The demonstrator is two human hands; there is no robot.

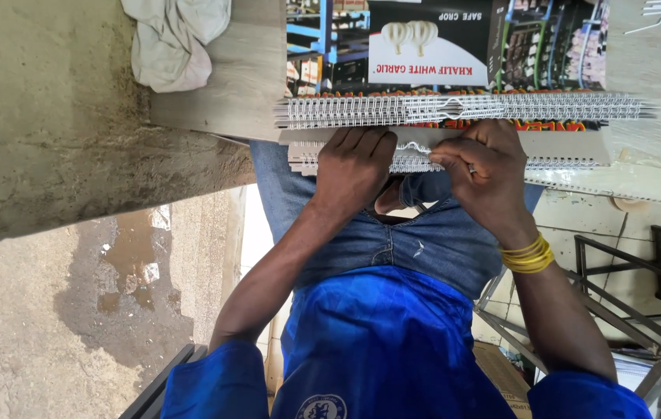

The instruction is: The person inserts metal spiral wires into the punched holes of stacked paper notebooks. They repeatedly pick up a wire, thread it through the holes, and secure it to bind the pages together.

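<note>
left hand (352, 167) grip pressed on wire binding (423, 163) | right hand (485, 174) grip pinching wire binding

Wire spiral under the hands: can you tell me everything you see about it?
The wire spiral is a row of thin, silvery metal loops. It runs along the near edge of a flat grey stack at the table's edge. The left hand lies over its middle with curled fingers, and the right hand pinches it beside that. Both ends stick out past the hands. A longer spiral lies just beyond it.
</note>
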